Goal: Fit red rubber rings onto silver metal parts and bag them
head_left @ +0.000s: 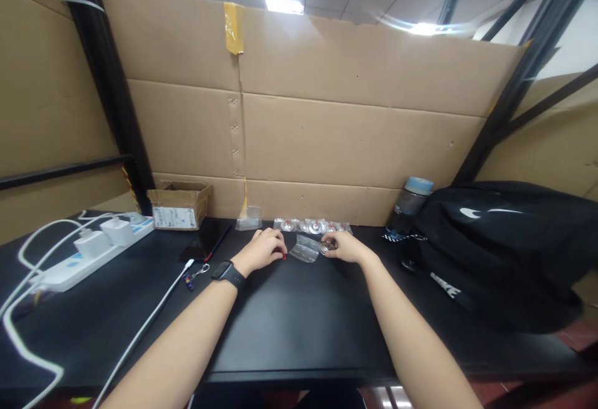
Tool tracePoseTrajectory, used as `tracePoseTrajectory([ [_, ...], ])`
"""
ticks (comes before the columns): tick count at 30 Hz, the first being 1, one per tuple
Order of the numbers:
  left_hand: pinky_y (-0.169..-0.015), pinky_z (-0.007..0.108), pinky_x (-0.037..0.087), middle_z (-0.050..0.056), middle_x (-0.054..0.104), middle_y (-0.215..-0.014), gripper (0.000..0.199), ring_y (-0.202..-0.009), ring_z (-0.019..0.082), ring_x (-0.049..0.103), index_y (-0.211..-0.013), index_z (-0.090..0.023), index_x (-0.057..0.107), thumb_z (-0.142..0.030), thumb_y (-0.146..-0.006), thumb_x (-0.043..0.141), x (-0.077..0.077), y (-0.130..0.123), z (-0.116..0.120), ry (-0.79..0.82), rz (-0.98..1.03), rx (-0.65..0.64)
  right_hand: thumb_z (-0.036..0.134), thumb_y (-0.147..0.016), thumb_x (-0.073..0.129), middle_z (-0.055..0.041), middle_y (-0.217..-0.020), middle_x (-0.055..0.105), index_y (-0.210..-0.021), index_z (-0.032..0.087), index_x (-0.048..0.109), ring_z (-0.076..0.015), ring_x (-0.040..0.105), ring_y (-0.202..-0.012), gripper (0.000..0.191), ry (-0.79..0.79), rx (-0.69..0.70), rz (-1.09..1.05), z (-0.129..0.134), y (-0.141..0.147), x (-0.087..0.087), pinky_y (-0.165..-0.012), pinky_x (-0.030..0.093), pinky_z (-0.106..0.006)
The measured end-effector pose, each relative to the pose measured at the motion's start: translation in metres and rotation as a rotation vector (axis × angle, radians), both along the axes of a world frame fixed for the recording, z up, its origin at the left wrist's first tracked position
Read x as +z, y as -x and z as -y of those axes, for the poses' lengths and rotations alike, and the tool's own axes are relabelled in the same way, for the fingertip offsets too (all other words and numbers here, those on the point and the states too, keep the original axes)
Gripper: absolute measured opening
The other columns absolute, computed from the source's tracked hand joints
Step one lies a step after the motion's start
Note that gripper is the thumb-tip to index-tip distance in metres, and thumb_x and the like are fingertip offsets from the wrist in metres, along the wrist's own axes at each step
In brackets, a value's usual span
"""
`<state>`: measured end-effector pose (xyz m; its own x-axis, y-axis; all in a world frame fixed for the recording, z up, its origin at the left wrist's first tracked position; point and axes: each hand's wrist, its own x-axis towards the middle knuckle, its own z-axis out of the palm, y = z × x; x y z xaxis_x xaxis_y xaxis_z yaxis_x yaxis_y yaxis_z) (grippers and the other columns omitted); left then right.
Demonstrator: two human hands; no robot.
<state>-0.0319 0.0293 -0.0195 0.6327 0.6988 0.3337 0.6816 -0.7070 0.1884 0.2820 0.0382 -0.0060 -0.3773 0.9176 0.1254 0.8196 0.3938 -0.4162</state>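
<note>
My left hand (262,251), with a dark watch on its wrist, is closed over the black table. A small red piece (284,256) shows at its fingertips, too small to name. My right hand (344,247) pinches a round, shiny metal disc (325,247) by its edge. Between the two hands lies a clear plastic bag (306,249), opened out and creased. Just beyond them, several round silvery pieces with red centres, each in clear wrapping (315,226), form a row along the cardboard wall. Another clear plastic bag (249,218) is behind my left hand.
To the left are a power strip (100,252) with white cables, a small cardboard box (181,205), a dark tablet-like slab (205,241) and a keyring (196,276). A bottle (411,203) and a black bag (504,253) stand at the right. Cardboard (303,141) walls the back.
</note>
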Motion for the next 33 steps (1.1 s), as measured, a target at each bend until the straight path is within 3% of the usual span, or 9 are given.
tracePoseTrajectory([
  [4,-0.091,0.036,0.034,0.004,0.067,-0.105,0.012,-0.106,0.022,0.057,-0.085,-0.024,0.071,-0.025,-0.092,0.061,0.006,-0.004,0.004,-0.055,0.041,0.055,0.027,-0.07,0.079,-0.0042,-0.098,0.07,-0.113,0.019,0.069,-0.0147,0.06,-0.07,0.044,-0.05,-0.025,-0.071,-0.001,-0.004,0.004,-0.071,0.047,-0.028],
  [10,-0.09,0.035,0.035,0.002,0.073,-0.098,0.012,-0.092,0.02,0.065,-0.097,-0.022,0.062,-0.026,-0.098,0.051,0.018,-0.012,0.01,-0.113,0.347,0.23,0.027,-0.073,0.075,-0.0058,-0.107,0.069,-0.114,0.021,0.066,-0.0178,0.064,-0.082,0.042,-0.312,-0.052,-0.35,0.007,0.017,0.012,-0.079,0.05,-0.032],
  [14,-0.09,0.036,0.033,0.001,0.074,-0.098,0.008,-0.096,0.021,0.066,-0.094,-0.023,0.066,-0.029,-0.095,0.06,0.023,-0.019,0.018,-0.143,0.439,0.227,0.03,-0.076,0.074,-0.0082,-0.12,0.067,-0.119,0.022,0.061,-0.0194,0.068,-0.091,0.045,-0.229,0.085,-0.598,0.02,0.047,0.014,-0.069,0.052,-0.027],
  [19,-0.095,0.041,0.031,0.002,0.074,-0.108,0.009,-0.113,0.024,0.06,-0.097,-0.028,0.073,-0.031,-0.092,0.066,0.028,-0.025,0.027,-0.181,0.482,0.229,0.029,-0.075,0.077,-0.0069,-0.122,0.067,-0.118,0.024,0.06,-0.0206,0.069,-0.097,0.047,-0.209,0.157,-0.766,0.033,0.074,0.014,-0.072,0.054,-0.028],
  [26,-0.096,0.04,0.04,0.003,0.068,-0.111,0.007,-0.11,0.023,0.06,-0.092,-0.027,0.075,-0.027,-0.09,0.068,0.026,-0.033,0.032,-0.133,0.602,0.212,0.026,-0.074,0.079,-0.0067,-0.125,0.066,-0.118,0.025,0.061,-0.0221,0.07,-0.103,0.048,-0.167,0.237,-0.817,0.042,0.087,0.015,-0.073,0.054,-0.028],
  [33,-0.099,0.042,0.041,0.004,0.059,-0.116,0.008,-0.115,0.025,0.056,-0.09,-0.025,0.075,-0.023,-0.086,0.069,0.026,-0.035,0.036,-0.158,0.623,0.219,0.029,-0.073,0.083,-0.0076,-0.119,0.07,-0.112,0.023,0.065,-0.0221,0.071,-0.1,0.044,-0.207,0.226,-0.84,0.046,0.092,0.016,-0.073,0.053,-0.029],
])
